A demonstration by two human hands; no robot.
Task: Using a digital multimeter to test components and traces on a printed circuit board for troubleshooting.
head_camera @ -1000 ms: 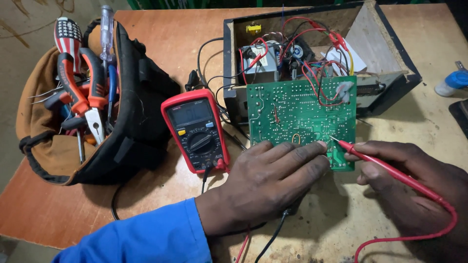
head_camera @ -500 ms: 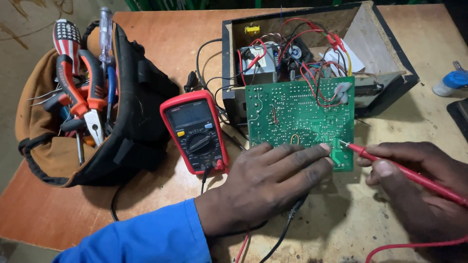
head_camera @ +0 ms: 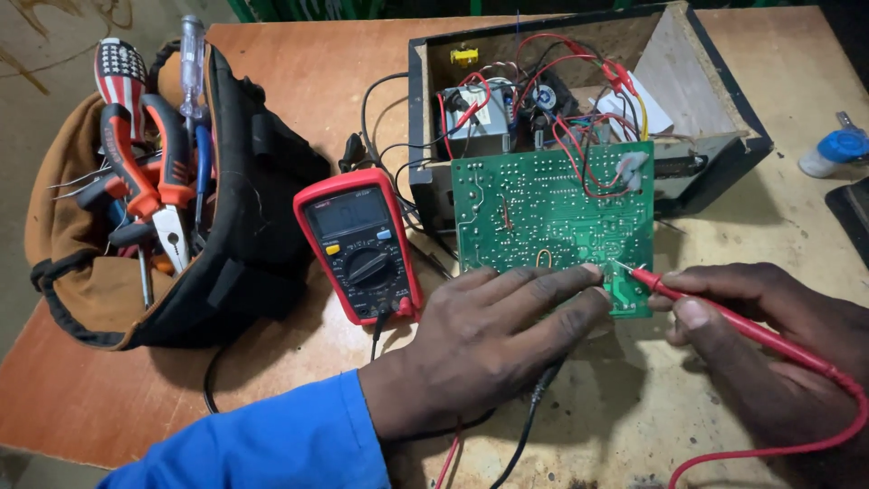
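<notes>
A worn wooden desk point(head_camera: 299, 68), orange-brown at the left and paler and scuffed at the lower right, filled most of the frame; a strip of grey concrete floor point(head_camera: 36, 100) was seen along the left edge. At the left of the frame a soft tool bag point(head_camera: 226, 226), black outside and tan inside, was lying open, and red-handled pliers point(head_camera: 145, 172) and a clear-handled screwdriver point(head_camera: 192, 63) were held in it. At the upper centre a dark-edged wooden box point(head_camera: 697, 91) was lying open toward the camera, and a tangle of red and black wires point(head_camera: 543, 100) and small components was packed inside. A flat green circuit board point(head_camera: 552, 213), dotted with solder points, was propped against the front of the box. A red-cased multimeter point(head_camera: 360, 244) with a grey screen and a round dial was lying just left of the board.

The left hand point(head_camera: 480, 349), from a blue sleeve point(head_camera: 262, 444), was laid flat and open, its fingertips pressed on the board's lower edge, with nothing gripped. The right hand point(head_camera: 769, 335) was closed around a red probe point(head_camera: 724, 321), whose metal tip was touched to the board's lower right corner. A red lead was trailed from it to the lower right of the frame. A small blue-capped bottle point(head_camera: 837, 149) was lying at the right edge.
</notes>
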